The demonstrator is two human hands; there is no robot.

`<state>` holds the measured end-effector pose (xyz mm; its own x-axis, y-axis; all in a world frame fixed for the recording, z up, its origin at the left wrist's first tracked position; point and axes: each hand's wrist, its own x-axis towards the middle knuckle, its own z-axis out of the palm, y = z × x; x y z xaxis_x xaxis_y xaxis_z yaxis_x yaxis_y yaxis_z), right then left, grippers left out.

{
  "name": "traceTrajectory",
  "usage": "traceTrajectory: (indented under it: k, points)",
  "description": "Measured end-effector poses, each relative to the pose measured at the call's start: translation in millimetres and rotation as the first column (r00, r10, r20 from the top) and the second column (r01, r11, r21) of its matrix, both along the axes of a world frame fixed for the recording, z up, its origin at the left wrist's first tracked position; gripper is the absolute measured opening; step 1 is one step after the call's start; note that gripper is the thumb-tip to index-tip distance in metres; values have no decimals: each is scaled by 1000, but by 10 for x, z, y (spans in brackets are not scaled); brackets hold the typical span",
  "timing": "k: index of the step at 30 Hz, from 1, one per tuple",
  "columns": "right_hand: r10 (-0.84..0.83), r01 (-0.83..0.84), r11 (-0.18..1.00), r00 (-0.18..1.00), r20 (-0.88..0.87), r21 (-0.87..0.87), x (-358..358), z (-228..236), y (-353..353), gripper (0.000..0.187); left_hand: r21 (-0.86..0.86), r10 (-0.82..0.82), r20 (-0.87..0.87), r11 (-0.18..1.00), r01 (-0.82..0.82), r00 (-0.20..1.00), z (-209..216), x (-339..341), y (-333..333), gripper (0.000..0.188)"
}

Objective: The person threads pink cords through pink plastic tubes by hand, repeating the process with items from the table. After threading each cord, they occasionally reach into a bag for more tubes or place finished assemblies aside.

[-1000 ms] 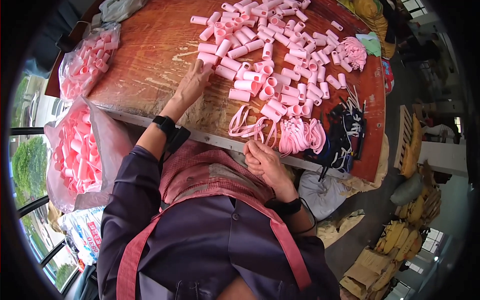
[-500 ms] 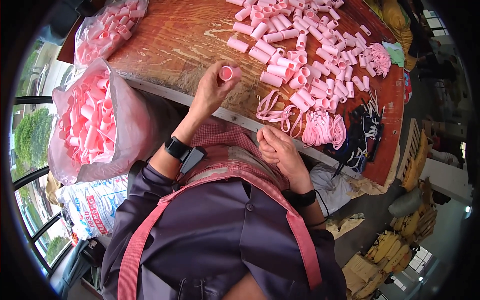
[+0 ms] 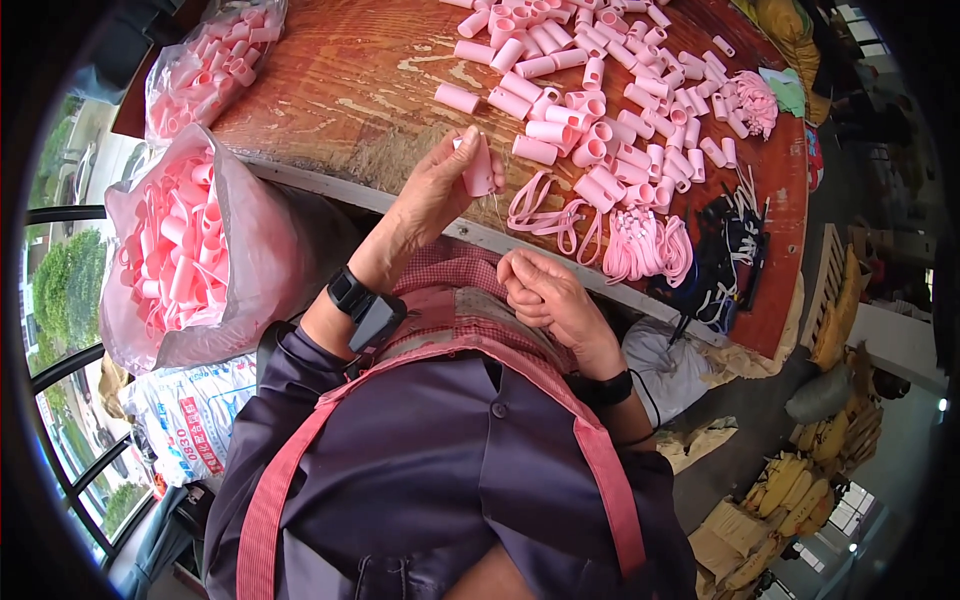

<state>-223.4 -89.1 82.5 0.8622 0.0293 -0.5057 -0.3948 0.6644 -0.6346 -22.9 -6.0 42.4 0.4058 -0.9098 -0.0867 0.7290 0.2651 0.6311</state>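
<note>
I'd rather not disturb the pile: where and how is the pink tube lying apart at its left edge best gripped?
Probably across its middle from the near left, pinching the long sides of the pink tube. It lies on its side, roughly left to right, with bare table at its left end and a gap before the next tube.

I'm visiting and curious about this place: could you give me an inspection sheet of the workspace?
Surface: wooden table, worn and scuffed.
Job's things: pink tubes heaped; pink cords near the front edge.
Clutter: black-and-white tangle right of the cords.
Hands: left hand holds one tube; right hand curled, contents hidden.
Cables: thin black cable near the right hand.
Surroundings: open bag of pink pieces, left; yellow bundles, far right.
</note>
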Motion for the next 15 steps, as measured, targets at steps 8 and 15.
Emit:
traceTrajectory:
  k: [8,15]
  points:
    - [-83,80,994,996,29,73,-27,-70,7,26,32,26,292,999,-36,956,173,-244,-74,23]
    - [-163,162,984,987,13,76,-63,-227,-24,26,124,-84,220,991,58,972,-55,-597,-162,28]
